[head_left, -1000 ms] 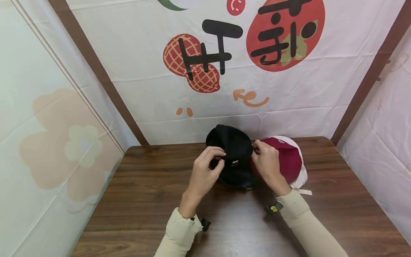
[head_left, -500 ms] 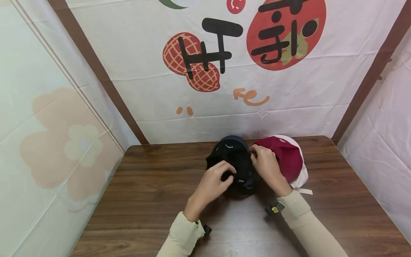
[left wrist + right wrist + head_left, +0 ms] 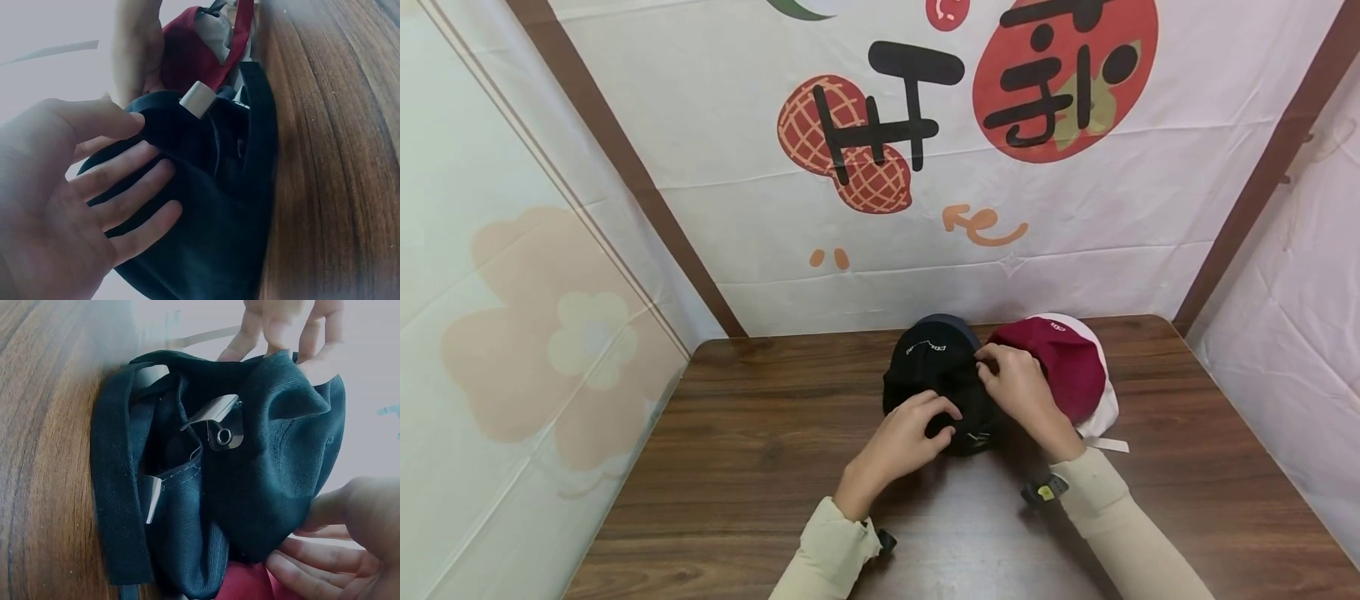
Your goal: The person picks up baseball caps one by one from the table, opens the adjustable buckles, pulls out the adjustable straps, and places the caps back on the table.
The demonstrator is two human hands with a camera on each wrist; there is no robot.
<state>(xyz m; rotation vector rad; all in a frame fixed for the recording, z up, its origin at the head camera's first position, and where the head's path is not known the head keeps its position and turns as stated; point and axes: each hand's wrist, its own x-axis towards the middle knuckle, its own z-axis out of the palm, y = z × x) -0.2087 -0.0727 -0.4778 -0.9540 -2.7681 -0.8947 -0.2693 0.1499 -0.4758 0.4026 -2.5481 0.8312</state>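
Near the table's back edge a black baseball cap (image 3: pixel 928 362) stands between both hands. Pale lettering shows on its far side, and its adjuster strap (image 3: pixel 259 125) and metal buckle (image 3: pixel 219 419) show in the wrist views. My right hand (image 3: pixel 1018 379) pinches its right edge between thumb and fingers, close to a maroon cap (image 3: pixel 1071 375). At the near left, my left hand (image 3: pixel 906 437) rests its loosely bent fingers against the black fabric, the thumb a little apart from the index fingertip in the head view. A dark navy rim (image 3: pixel 943 320) shows behind the black cap.
Under the maroon cap lies a white cap (image 3: pixel 1105 408), with a white strip (image 3: pixel 1108 445) sticking out toward the front. The wooden table (image 3: pixel 737 483) ends against a printed white cloth wall (image 3: pixel 760 296). More cloth walls stand left and right.
The black cap has tipped and settled lower, its lettering and the navy rim behind it coming into view. My left hand has moved right and toward the front; the right has shifted only slightly.
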